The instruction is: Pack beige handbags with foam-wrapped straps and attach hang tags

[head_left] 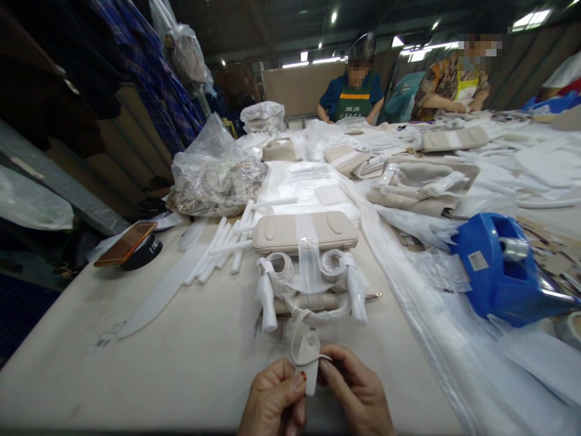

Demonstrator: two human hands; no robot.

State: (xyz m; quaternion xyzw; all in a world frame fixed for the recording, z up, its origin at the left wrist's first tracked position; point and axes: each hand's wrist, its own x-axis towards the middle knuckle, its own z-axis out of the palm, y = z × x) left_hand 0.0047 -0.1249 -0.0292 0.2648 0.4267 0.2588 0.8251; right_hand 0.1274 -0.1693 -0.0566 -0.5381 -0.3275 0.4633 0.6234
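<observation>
A cream handbag (302, 233) lies on the table, bound with a clear band and with its handles in white wrapping. From its near side hangs a pale hang tag (308, 354) on a thin looped cord (293, 339). My left hand (275, 396) pinches the tag's lower edge between thumb and fingers. My right hand (356, 390) is closed at the tag's right side, its thumb and forefinger pinching the end of the cord. The fingers below the tag are partly hidden.
White foam tubes (222, 248) and a phone (127, 243) lie to the left, behind them a clear plastic bag (218, 175) of cords. A blue tape dispenser (494, 266) stands right, beside plastic sleeves (408, 315). More handbags (422, 181) lie farther back, where two people work.
</observation>
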